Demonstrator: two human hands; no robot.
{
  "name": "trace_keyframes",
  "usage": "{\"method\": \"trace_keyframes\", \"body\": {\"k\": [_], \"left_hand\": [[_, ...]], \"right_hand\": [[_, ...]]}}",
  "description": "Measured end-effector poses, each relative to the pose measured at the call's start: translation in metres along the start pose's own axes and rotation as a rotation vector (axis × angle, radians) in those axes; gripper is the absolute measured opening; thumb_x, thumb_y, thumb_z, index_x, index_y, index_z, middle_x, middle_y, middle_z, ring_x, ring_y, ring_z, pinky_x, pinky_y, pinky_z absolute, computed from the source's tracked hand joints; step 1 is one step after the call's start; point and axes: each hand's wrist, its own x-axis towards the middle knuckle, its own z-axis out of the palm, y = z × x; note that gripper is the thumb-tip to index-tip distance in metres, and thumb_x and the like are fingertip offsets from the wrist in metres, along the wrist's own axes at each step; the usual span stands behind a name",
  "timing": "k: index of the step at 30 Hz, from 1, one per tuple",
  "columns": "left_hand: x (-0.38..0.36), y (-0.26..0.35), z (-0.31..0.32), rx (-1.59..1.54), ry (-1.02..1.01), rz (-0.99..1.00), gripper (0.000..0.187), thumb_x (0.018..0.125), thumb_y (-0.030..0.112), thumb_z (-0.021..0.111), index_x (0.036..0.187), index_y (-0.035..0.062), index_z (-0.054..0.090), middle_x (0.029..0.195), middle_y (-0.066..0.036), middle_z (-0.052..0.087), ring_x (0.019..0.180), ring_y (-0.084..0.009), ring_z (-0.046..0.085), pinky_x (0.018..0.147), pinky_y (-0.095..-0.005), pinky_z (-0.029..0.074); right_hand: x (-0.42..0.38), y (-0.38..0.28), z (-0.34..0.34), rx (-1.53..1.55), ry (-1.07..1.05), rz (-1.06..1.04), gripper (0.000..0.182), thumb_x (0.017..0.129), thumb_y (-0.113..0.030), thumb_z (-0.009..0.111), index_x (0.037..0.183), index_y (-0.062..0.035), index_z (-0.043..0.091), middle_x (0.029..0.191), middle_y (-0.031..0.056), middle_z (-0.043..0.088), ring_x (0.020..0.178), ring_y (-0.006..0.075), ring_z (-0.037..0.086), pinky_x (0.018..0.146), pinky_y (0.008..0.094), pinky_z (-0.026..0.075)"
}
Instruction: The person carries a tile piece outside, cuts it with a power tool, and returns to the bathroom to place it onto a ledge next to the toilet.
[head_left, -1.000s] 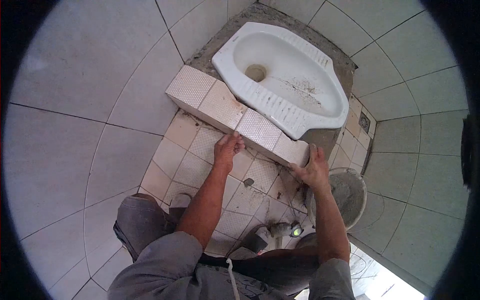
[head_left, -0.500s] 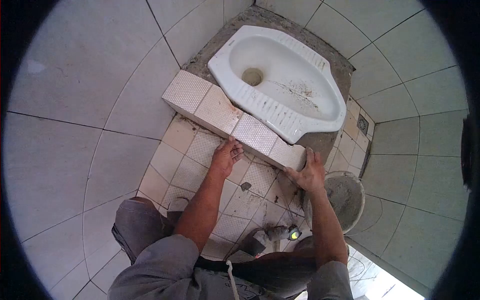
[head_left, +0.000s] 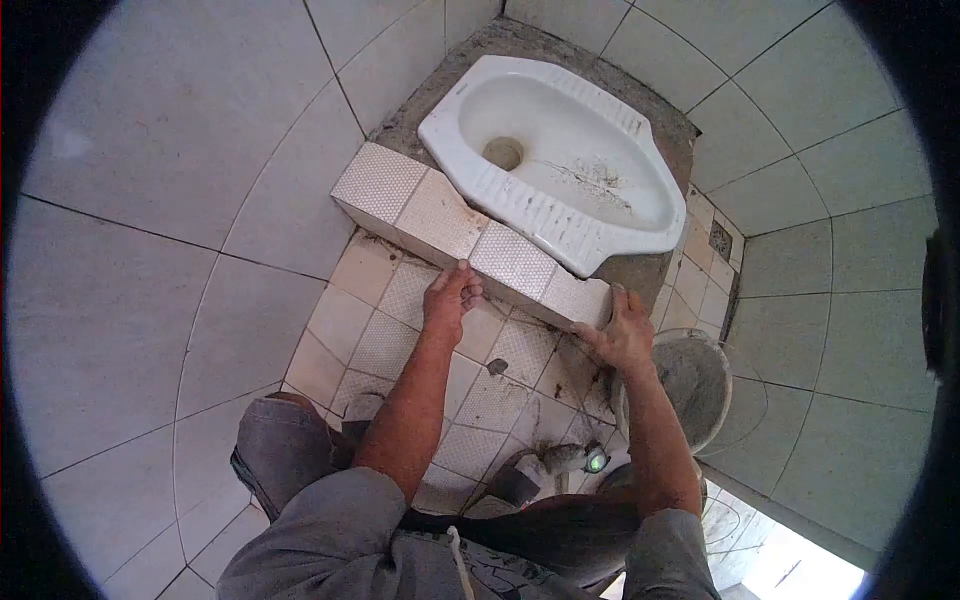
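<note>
A row of textured tiles runs along the top of the step, beside a white squat toilet [head_left: 520,206]. My left hand [head_left: 450,300] is at the front edge of the step, a fingertip touching just below the joint between two middle tiles. Its fingers are loosely bent and slightly apart, holding nothing visible. My right hand [head_left: 620,335] grips the end tile [head_left: 580,300] at the row's right end, its fingers on the outer side and its thumb against the front. The tile's right edge is partly hidden by the fingers.
A bucket of grey mortar [head_left: 695,385] stands right of my right forearm. A power tool with a green light [head_left: 575,459] lies near my foot. A dark lump [head_left: 497,367] sits on the tiled floor. A drain grate [head_left: 720,240] is at the right; tiled walls close in the corner.
The view has shifted slightly. Both hands keep nearly the same places on the step, and the tile row looks unchanged. The tool's light now looks greener.
</note>
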Motion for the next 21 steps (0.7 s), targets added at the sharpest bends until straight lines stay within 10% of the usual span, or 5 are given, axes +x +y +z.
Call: {"method": "trace_keyframes", "body": {"k": [21], "left_hand": [[-0.006,-0.016,0.007,0.167,0.08,0.131,0.034,0.09,0.039,0.075,0.087,0.0067,0.066,0.081,-0.001,0.066,0.068,-0.0078,0.057,0.063,-0.0224,0.047]], "right_hand": [[0.001,0.009,0.015,-0.036,0.07,-0.05,0.104,0.07,-0.061,0.077,0.143,0.0038,0.041,0.123,0.0213,0.054,0.115,0.0379,0.055,0.096,0.0482,0.048]]}}
